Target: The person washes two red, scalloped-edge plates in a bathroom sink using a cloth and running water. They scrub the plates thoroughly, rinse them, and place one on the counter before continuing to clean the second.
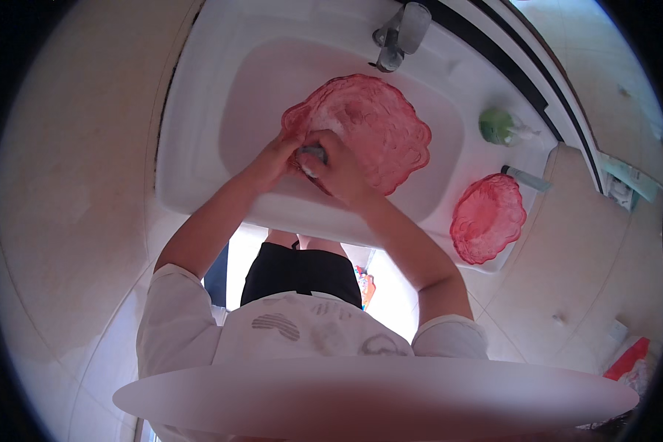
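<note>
A large, red, translucent tray with a scalloped rim (387,132) is held over the basin of a white sink (193,160). My left hand (280,160) grips its near left edge, the fingers partly hidden by the tray and my other hand. Against the same edge, my right hand (334,166) is closed on a grey scrubbing pad (313,153) with some white foam by it. A smaller red scalloped dish (489,218) rests on the right end of the sink's rim, apart from both hands.
A metal faucet (391,52) stands at the sink's back edge. On the right ledge are a green pump bottle (497,126) and a pale tube with a dark cap (527,178). A mirror (602,72) rises behind, and tiled wall (88,138) borders the left side.
</note>
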{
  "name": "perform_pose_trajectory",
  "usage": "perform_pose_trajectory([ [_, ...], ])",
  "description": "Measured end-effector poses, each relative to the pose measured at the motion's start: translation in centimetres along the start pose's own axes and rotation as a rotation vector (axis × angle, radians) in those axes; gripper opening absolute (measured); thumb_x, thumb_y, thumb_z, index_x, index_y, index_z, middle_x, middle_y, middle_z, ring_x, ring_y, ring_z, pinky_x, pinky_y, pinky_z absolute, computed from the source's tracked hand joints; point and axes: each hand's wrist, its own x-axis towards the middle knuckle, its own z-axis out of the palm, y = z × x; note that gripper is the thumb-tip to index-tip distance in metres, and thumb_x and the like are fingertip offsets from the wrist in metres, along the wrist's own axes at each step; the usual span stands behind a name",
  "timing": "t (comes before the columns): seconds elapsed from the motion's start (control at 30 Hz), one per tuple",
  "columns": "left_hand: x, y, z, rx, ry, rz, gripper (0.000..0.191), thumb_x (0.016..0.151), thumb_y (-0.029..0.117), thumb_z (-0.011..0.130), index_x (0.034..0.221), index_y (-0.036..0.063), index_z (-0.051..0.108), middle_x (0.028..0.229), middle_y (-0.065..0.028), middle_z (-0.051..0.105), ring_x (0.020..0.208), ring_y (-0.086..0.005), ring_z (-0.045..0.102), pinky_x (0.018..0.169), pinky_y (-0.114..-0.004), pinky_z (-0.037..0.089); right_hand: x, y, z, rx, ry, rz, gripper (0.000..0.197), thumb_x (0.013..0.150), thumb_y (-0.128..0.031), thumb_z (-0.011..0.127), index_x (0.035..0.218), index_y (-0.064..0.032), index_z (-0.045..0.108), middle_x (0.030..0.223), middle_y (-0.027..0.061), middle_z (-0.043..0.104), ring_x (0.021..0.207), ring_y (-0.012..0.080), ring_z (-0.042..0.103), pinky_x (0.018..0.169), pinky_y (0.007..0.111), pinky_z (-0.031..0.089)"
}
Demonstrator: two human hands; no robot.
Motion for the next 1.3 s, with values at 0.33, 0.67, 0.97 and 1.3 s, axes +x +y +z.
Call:
perform_pose_trajectory([
  [0.33,-0.7,0.4,0.8,0.025,0.103,0.029,0.047,0.092,0.027,0.052,0.131,0.0027,0.045,0.114,-0.0114,0.061,0.101,-0.0227,0.062,0.078,-0.037,0.056,-4.3,1.7,-3.9,-0.344,-0.309,-0.253,0.021,0.071,-0.016,0.071,0.090,-0.0126,0.062,0.099,0.0120,0.059,0.093,0.0317,0.059,0.075,0.041,0.049],
  [0.67,-0.2,0.2,-0.8,0.003,0.093,-0.016,0.046,0.091,0.028,0.051,0.130,0.0044,0.045,0.117,-0.0117,0.061,0.103,-0.0235,0.062,0.085,-0.039,0.054,-3.5,1.5,-0.9,-0.598,-0.022,-0.236,0.034,0.067,-0.011,0.069,0.101,-0.0086,0.061,0.101,0.0106,0.061,0.089,0.0316,0.061,0.075,0.042,0.051],
  [0.97,0.3,-1.9,0.0,0.343,0.269,0.353,0.085,0.082,0.040,0.069,0.147,0.0093,0.024,0.143,-0.0158,0.035,0.128,-0.0297,0.043,0.108,-0.043,0.034,-4.9,1.6,-5.4,-0.518,-0.148,-0.325,0.036,0.066,-0.008,0.065,0.102,-0.0071,0.063,0.099,0.0107,0.062,0.090,0.0324,0.061,0.074,0.041,0.050],
  [1.3,-1.8,4.3,3.3,1.592,-0.202,0.897,0.016,0.067,0.017,0.070,0.078,0.0107,0.061,0.086,-0.0025,0.060,0.089,-0.0254,0.060,0.073,-0.038,0.049,-5.2,-0.3,-8.1,-0.348,-0.120,-0.326,0.030,0.072,-0.013,0.064,0.102,-0.0067,0.063,0.094,0.0123,0.063,0.092,0.0354,0.059,0.075,0.044,0.048],
])
